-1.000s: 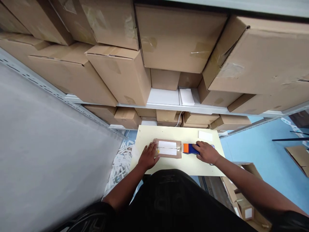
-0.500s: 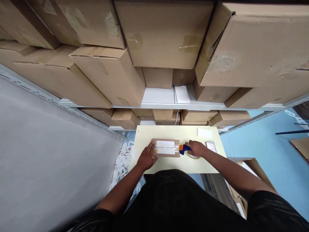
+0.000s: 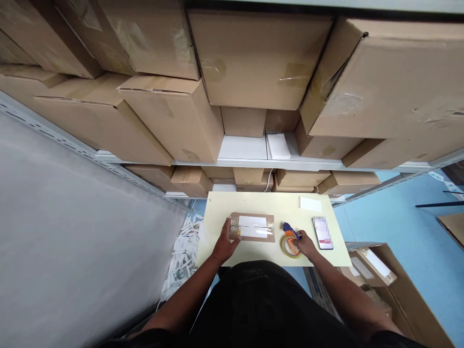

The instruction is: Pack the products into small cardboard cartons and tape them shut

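A small flat cardboard box (image 3: 235, 235) lies on the pale table, with white labels on top and clear tape over its ends. My left hand (image 3: 224, 247) grips its left end, fingers at the far corner and thumb along the near edge. To the right of the box, my right hand (image 3: 306, 245) is closed on a blue and orange tape dispenser (image 3: 287, 227), whose yellowish tape roll rests low over the table. A gap separates the dispenser from the box. Right of that hand lies a phone (image 3: 322, 233) with a lit screen.
The pale table (image 3: 220, 203) also bears a white card (image 3: 310, 204) at its back right. Cardboard boxes (image 3: 253, 58) fill the shelves ahead. At lower right stands an open carton (image 3: 408, 299) with packed boxes inside. White paper scraps (image 3: 181, 256) lie left of the table; a wall (image 3: 72, 232) runs beyond.
My right hand has drawn the tape dispenser away from the box's right end, to the right and nearer my body, and turned it. My left hand stays at the box's left end.
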`<move>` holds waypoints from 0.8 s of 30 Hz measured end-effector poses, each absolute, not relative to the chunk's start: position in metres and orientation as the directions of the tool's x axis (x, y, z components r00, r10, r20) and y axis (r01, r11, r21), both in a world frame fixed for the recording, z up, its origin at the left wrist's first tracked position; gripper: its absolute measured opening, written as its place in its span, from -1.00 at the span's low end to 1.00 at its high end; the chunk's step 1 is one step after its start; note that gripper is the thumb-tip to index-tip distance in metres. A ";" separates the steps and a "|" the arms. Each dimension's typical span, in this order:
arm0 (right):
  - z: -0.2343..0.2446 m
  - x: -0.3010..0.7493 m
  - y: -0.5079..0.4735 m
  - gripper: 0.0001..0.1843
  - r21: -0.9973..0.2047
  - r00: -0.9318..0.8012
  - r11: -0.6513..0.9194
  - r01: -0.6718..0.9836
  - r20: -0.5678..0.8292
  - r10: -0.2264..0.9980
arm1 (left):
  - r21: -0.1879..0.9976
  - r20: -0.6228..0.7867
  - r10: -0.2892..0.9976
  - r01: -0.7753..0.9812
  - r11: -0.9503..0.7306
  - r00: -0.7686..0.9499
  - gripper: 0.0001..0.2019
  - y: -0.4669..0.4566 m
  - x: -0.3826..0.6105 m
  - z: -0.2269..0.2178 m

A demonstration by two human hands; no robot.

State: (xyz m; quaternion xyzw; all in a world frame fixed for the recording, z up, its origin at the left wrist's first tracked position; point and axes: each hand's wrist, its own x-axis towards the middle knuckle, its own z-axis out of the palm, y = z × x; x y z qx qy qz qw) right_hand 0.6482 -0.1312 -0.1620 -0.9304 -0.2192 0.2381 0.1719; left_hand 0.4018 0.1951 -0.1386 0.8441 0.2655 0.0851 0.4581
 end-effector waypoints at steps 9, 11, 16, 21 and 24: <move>-0.169 0.638 -0.115 -0.53 -0.301 0.877 -0.896 0.326 -0.259 0.406 | 0.836 -0.468 0.554 0.548 0.025 0.689 -0.43 0.216 0.421 -0.126; -0.165 0.630 -0.113 -0.44 -0.328 0.888 -0.866 0.377 -0.137 0.438 | 0.864 -0.476 0.535 0.485 0.135 0.698 -0.35 0.218 0.417 -0.133; -0.161 0.588 -0.087 -0.28 -0.679 0.757 -0.598 0.426 -0.095 0.647 | 0.801 -0.586 0.459 0.392 0.453 0.668 -0.29 0.213 0.402 -0.157; -0.146 0.566 -0.044 -0.32 -0.816 0.747 -0.524 0.246 -0.185 0.639 | 0.807 -0.587 0.449 0.445 0.388 0.674 -0.34 0.208 0.397 -0.153; -0.127 0.582 -0.025 -0.51 -0.753 0.820 -0.608 0.252 -0.168 0.547 | 0.845 -0.524 0.493 0.495 0.203 0.694 -0.34 0.209 0.405 -0.141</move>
